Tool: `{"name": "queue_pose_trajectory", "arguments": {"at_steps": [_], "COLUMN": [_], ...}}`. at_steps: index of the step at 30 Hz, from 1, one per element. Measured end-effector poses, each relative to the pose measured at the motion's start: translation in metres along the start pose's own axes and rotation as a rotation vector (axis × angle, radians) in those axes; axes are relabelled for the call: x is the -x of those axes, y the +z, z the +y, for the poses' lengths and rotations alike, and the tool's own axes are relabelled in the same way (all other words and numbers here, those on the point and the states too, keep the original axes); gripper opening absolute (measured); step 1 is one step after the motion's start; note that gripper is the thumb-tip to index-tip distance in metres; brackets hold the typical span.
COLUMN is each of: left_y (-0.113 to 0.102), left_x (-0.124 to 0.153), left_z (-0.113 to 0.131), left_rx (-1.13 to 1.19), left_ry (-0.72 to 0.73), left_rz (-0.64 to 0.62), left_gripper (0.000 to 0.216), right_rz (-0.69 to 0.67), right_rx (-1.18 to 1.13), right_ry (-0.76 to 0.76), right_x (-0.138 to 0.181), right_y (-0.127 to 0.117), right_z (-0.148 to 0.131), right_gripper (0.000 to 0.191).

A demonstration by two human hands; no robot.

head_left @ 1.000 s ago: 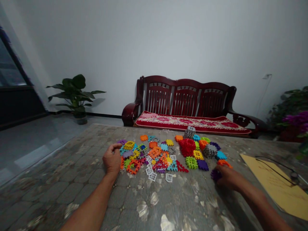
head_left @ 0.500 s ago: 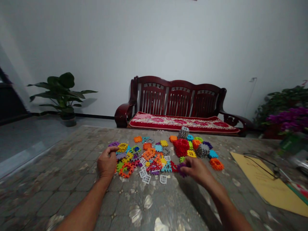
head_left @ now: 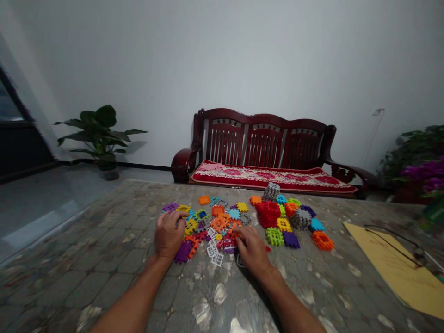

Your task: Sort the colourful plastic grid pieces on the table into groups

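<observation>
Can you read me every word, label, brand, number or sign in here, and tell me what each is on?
No text can be read.
Yellow sheet: faint marks that look like writing, too blurred to read.
Colorful plastic pieces: no lettering or numbers that I can make out.

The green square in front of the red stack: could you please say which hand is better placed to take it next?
Probably the right hand: it is close to the green square, while the left hand is farther off, across the loose pieces.
</observation>
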State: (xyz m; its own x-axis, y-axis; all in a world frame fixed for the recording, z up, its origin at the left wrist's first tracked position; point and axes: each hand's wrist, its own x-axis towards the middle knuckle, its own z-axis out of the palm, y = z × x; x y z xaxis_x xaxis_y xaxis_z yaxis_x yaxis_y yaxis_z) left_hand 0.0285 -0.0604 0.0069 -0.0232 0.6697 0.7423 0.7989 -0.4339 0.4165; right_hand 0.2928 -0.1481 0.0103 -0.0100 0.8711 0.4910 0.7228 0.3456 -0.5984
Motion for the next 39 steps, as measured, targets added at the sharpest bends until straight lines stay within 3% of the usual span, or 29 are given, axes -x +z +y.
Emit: {"name": "queue_pose_trajectory", "arguments": {"at_steps": [3,7,20,28,33,39], "left_y": [0.001,0.003,0.007,0.007,0.004,0.006], "left_x": [0.001,0.003,-0.002,-0.003,-0.006,-0.004], "left_z": [0.012,0.017,0.006,0.004,0.02,0.055], "left_rx": [-0.048,-0.105,-0.301,-0.232,-0.16,-0.065], "left_ry": [0.124,0.157,-0.059,-0.151,-0.048,0.046], "left_rz": [-0.072,-0.179,-0.35,-0.337,-0.271,-0.405], "left_gripper": [0.027,0.027,0.035,0.031,0.03,0.024], "right_rz": [-0.05,-0.089,-0.072,-0.095,-0.081,-0.065], "right_rx": [0.089,0.154,0.18,0.13,0.106,0.1], "right_ry": [-0.097,-0.148,-0.152,-0.138,-0.136,-0.124], "right_x": [0.006,0.007,0.004,0.004,0.005,0.005], "right_y": [0.008,0.015,0.018,0.016,0.017,0.018], "right_z": [0.004,0.003,0.007,0.006,0.006,0.009], "right_gripper": [0.025,0.03,0.045,0.041,0.036,0.035]}}
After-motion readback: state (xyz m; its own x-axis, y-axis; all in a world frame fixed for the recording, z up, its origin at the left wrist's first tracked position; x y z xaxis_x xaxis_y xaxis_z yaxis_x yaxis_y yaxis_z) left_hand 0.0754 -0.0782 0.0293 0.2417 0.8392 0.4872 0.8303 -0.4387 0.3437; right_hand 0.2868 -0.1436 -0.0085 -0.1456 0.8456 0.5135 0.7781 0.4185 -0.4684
